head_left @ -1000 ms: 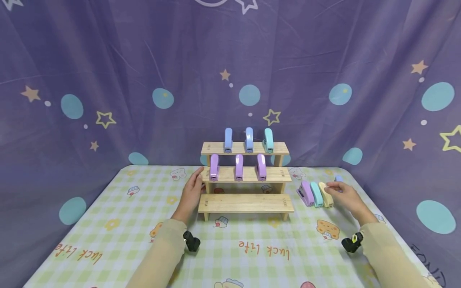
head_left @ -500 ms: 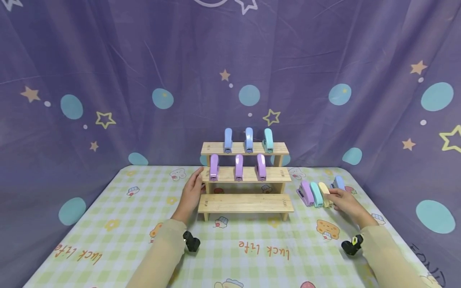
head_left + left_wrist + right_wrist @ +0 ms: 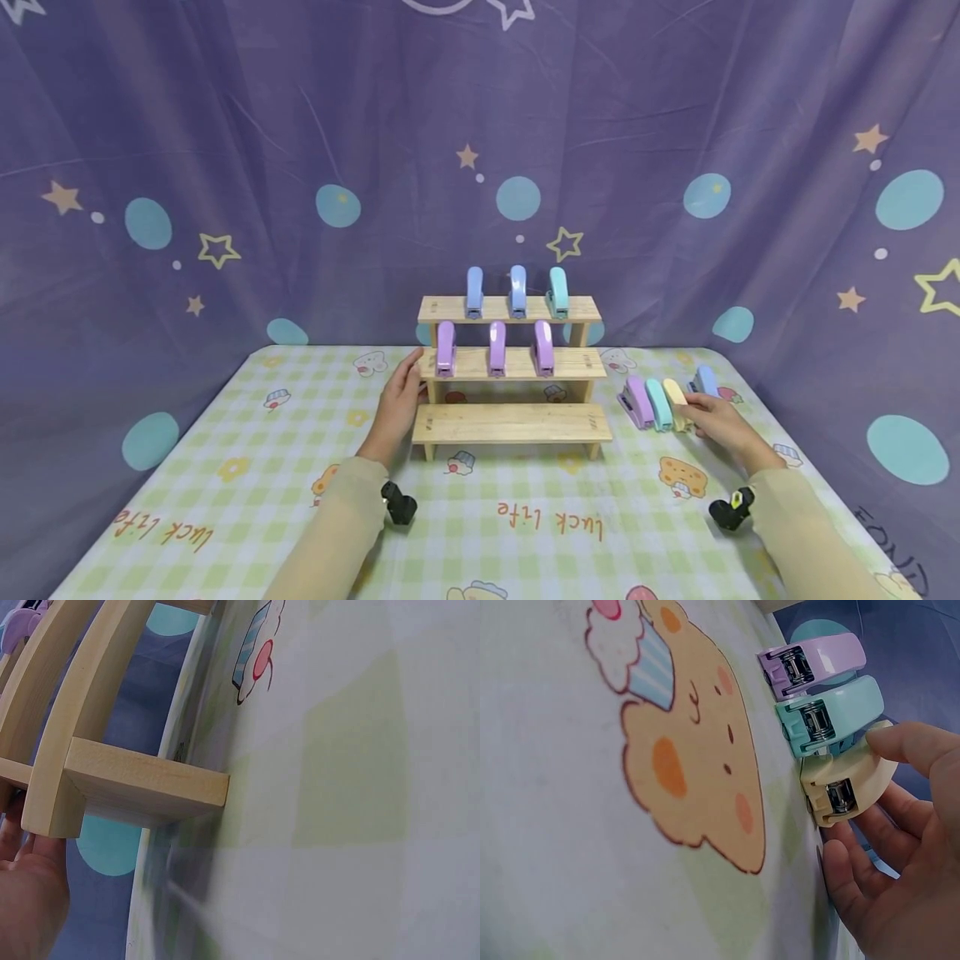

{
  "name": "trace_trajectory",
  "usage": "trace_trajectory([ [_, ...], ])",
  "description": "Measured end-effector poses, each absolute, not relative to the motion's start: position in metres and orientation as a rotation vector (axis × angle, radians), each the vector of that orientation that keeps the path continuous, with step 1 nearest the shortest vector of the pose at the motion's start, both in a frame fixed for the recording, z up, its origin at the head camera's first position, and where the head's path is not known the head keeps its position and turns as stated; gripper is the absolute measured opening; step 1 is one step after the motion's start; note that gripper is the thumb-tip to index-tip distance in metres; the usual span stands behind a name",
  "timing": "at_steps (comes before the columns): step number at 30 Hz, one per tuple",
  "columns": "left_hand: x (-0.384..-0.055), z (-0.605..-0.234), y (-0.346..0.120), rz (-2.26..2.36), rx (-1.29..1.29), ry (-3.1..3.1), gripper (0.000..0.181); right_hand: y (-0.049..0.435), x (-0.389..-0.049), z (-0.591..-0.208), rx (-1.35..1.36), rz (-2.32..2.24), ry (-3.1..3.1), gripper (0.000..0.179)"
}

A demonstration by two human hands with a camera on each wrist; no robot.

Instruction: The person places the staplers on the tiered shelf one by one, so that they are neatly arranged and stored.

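Observation:
My right hand (image 3: 723,423) pinches a yellow stapler (image 3: 851,780), thumb over its top and fingers along its right side. The stapler stands at the right end of a short row, beside a mint stapler (image 3: 832,716) and a purple stapler (image 3: 817,664). A blue stapler (image 3: 703,381) sits just behind this hand. My left hand (image 3: 397,408) holds the left end of a three-step wooden display stand (image 3: 513,423) at its middle shelf; some of its fingers are hidden behind the wood in the left wrist view.
Two blue staplers (image 3: 517,292) and a mint stapler (image 3: 557,293) stand on the top shelf. Three purple staplers (image 3: 497,348) line the middle shelf. A checked cloth (image 3: 555,562) covers the table, and a purple curtain (image 3: 420,100) hangs behind it.
My right hand has come down and closed on the yellow stapler, uncovering more of the blue one behind it. The left hand stays at the stand.

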State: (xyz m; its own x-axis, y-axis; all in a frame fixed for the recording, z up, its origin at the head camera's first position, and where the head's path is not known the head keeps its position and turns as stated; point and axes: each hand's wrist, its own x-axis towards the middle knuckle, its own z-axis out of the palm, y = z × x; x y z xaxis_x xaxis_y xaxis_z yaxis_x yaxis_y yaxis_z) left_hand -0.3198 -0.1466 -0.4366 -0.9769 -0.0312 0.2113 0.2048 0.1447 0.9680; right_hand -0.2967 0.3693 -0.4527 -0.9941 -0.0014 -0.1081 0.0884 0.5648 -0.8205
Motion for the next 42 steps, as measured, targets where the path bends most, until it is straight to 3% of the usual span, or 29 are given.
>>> trace_trajectory([
  [16,-0.313,-0.424,-0.145,-1.961,-0.170,-2.249,0.047,0.368,-0.294,-0.454,0.061,-1.458,2.720,0.065],
  [20,-0.321,-0.435,-0.148,-1.950,-0.175,-2.239,0.048,0.368,-0.292,-0.451,0.032,-1.463,2.745,0.064],
  [42,-0.321,-0.438,-0.148,-1.922,-0.182,-2.237,0.048,0.354,-0.285,-0.407,-0.043,-1.467,2.929,0.058],
])
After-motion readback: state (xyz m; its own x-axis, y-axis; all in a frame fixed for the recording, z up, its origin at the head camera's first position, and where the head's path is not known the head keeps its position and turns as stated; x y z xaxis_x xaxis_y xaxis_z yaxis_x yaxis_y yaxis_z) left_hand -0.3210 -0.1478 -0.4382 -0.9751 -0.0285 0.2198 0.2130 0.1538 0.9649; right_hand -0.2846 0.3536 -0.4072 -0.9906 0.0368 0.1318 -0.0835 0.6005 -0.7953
